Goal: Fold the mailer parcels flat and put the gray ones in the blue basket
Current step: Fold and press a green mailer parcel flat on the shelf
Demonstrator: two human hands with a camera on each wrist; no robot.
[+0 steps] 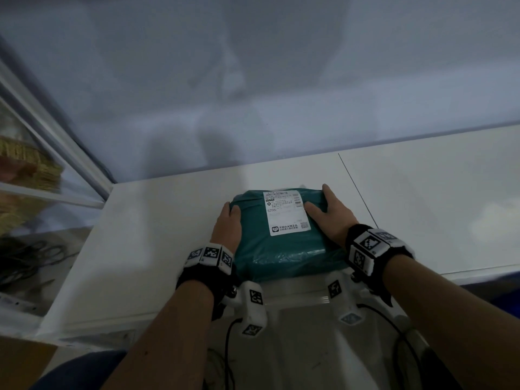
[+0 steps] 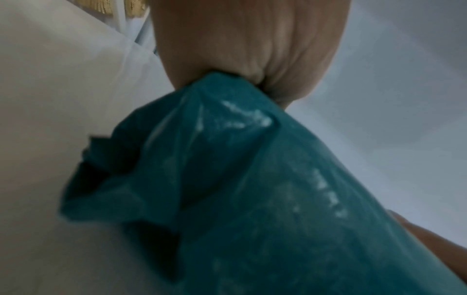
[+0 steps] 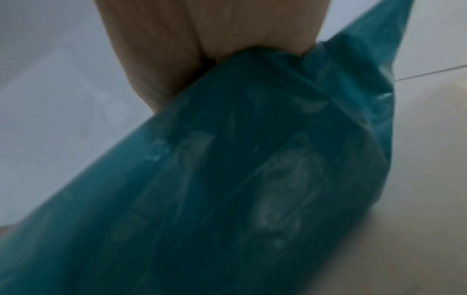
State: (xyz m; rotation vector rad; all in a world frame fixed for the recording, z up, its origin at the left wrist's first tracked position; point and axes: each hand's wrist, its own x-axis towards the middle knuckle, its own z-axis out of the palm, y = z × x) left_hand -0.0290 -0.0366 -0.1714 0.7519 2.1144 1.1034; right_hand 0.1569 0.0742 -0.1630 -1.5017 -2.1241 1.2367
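Observation:
A teal mailer parcel with a white shipping label lies on the white table, close to its near edge. My left hand grips the parcel's left side, thumb on top. In the left wrist view the fingers pinch a bunched fold of the teal plastic. My right hand holds the right side, thumb beside the label and fingers reaching the far corner. The right wrist view shows its fingers wrapped over the teal parcel's edge. No gray parcel is in view.
A pale wall rises behind the table. A glass-fronted cabinet stands at the left, with scissors lying below it. A seam crosses the tabletop to the right. A strip of something blue shows under the table's right edge.

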